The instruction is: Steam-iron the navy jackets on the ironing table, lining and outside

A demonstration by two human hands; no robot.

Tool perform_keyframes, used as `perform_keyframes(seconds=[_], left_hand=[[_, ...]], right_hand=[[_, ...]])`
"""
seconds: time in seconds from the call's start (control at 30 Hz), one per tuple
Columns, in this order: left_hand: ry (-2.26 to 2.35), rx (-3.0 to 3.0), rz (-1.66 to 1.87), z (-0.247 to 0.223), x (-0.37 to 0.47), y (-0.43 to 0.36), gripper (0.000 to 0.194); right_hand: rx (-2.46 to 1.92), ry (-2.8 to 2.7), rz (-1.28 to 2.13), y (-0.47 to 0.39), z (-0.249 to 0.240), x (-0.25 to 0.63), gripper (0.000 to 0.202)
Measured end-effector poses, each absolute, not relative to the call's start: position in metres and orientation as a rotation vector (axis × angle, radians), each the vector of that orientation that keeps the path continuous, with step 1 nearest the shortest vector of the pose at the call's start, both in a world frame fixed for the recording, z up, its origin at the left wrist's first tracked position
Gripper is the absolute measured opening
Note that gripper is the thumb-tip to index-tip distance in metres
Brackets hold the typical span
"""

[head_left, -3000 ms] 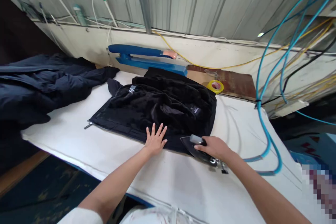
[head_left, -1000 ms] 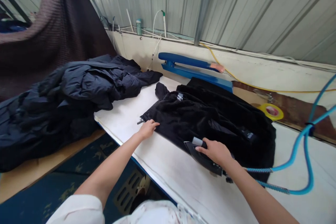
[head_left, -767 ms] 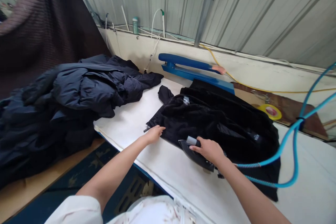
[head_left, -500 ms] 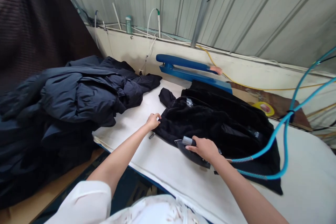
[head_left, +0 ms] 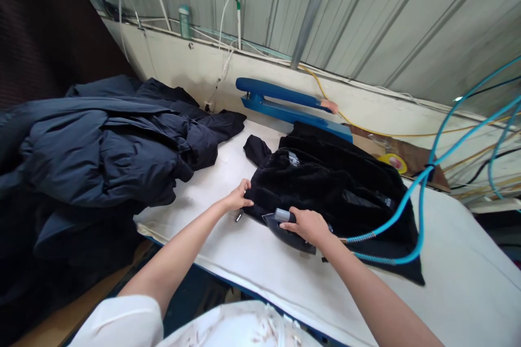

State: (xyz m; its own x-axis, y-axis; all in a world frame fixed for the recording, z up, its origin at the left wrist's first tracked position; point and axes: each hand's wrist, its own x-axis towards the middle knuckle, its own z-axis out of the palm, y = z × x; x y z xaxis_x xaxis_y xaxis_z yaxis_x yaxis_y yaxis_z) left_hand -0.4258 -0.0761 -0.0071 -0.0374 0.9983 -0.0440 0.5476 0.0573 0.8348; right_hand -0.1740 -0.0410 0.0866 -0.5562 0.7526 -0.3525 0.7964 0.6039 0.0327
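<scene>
A black plush-lined jacket (head_left: pixel 313 179) lies spread on the white padded ironing table (head_left: pixel 228 241). My left hand (head_left: pixel 238 196) is closed at the jacket's near left edge, thumb and fingers pinching the cloth. Just below that hand, a metal zipper pull (head_left: pixel 239 216) lies on the table. My right hand (head_left: pixel 308 226) is wrapped round the handle of a dark steam iron (head_left: pixel 285 232). The iron rests along the jacket's near edge, its tip pointing left toward my left hand. Its soleplate is hidden. Blue hoses (head_left: pixel 401 217) run from its back to the right.
A heap of dark navy padded jackets (head_left: pixel 106 146) covers the left end. Behind the black jacket stands a blue sleeve board (head_left: pixel 280 103). A yellow tape roll (head_left: pixel 393 162) lies at the back right. Cables run along the wall ledge (head_left: pixel 171 57).
The iron has slid slightly left along the jacket's edge, nearer my left hand. My left hand has shifted its fingers on the edge. The whole view has turned a little.
</scene>
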Motion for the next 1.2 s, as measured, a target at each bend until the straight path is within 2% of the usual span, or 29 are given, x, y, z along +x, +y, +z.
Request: perform_keyframes(seconds=[0.13, 0.33, 0.6, 0.83, 1.03, 1.2], left_hand=[[1.572, 1.662, 0.747, -0.008, -0.428, -0.077, 0.015], [1.73, 1.567, 0.795, -0.017, -0.428, -0.084, 0.035], [1.896, 1.507, 0.815, -0.015, -0.426, -0.092, 0.021], [1.779, 1.546, 0.884, -0.019, -0.426, -0.079, 0.04], [1.777, 1.418, 0.728, -0.017, -0.436, -0.076, 0.04], [1.76, 1.392, 0.621, -0.014, -0.453, -0.068, 0.03]], right_hand=[[1.383, 2.448, -0.18, -0.036, 0.089, -0.186, 0.054], [1.391, 2.408, -0.256, -0.031, 0.103, -0.185, 0.053], [1.242, 2.466, -0.247, -0.052, 0.101, -0.18, 0.052], [1.254, 2.481, -0.217, -0.052, 0.091, -0.203, 0.053], [1.276, 2.478, -0.218, -0.053, 0.091, -0.224, 0.056], [1.333, 2.463, -0.251, -0.052, 0.09, -0.232, 0.056]])
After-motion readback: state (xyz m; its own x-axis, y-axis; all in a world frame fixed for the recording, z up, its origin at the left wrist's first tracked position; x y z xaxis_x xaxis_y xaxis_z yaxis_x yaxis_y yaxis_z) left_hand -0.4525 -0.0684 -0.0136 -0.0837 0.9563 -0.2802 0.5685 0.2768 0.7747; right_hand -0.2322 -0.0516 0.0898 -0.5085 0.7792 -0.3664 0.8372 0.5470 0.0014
